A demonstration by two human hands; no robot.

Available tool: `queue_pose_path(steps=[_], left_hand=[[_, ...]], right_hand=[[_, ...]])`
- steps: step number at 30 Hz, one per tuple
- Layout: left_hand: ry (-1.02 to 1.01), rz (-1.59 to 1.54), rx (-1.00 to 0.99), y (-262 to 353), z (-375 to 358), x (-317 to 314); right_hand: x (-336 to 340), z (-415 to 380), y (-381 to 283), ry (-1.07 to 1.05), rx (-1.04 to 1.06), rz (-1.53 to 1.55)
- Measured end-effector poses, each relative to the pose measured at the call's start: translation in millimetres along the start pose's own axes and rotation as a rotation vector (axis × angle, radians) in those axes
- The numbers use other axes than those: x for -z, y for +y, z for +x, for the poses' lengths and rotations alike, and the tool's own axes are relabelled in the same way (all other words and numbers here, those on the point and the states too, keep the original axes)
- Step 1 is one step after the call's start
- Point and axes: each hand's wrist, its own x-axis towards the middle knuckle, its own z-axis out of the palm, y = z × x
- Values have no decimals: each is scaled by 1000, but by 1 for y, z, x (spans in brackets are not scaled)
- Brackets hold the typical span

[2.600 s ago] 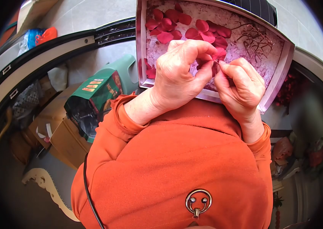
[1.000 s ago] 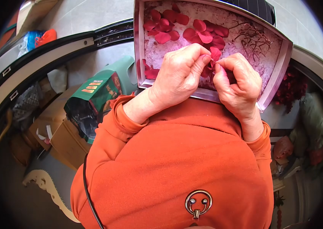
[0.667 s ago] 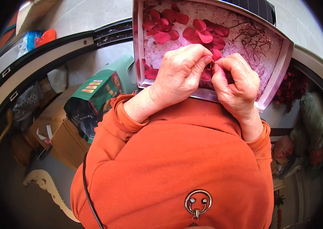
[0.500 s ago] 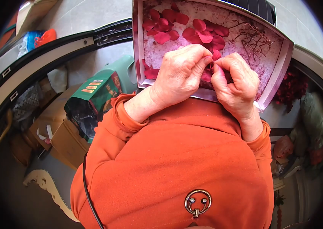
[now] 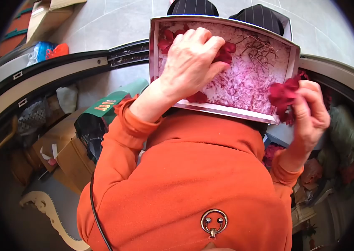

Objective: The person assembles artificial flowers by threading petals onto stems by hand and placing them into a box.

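Note:
A shallow box with a pink-stained bottom rests across the lap. My left hand is over its left part, thumb and fingers closing on dark red petals; more petals lie to its left and below it. Thin dark stems form a tangle at the box's upper right. Beyond the box's right edge, my right hand pinches a dark red flower between thumb and fingers.
At the left stand a green bag and a cardboard box. Plastic bags are at the right. Red flowers lie low beside the right forearm. Two knees in striped dark cloth show behind the box.
My hands have parted. The right moved right, past the box's edge, with a flower; the left moved up and left onto the petals. The box appears shifted and tilted differently.

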Motion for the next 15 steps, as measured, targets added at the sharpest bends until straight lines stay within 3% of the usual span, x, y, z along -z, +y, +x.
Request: queue_pose_path(steps=[2, 5, 8, 9, 10, 11, 13, 15], left_hand=[[-60, 158, -31, -3, 3, -7], [-124, 246, 3, -10, 4, 3], [-95, 165, 66, -23, -2, 14], [-95, 107, 110, -27, -4, 18], [-88, 26, 189, -28, -4, 23], [-112, 60, 258, -27, -4, 28], [-191, 163, 299, -33, -2, 32], [-116, 211, 226, -25, 2, 29]], right_hand=[[44, -1, 26, 114, -7, -173], [131, -5, 91, 282, -206, -398], [221, -11, 183, 402, -226, -540], [235, -13, 197, 434, -273, -753], [236, -9, 194, 464, -320, -971], [232, -11, 195, 478, -197, -898], [171, 2, 143, 453, -161, -731], [114, 13, 98, 306, 96, -635]])
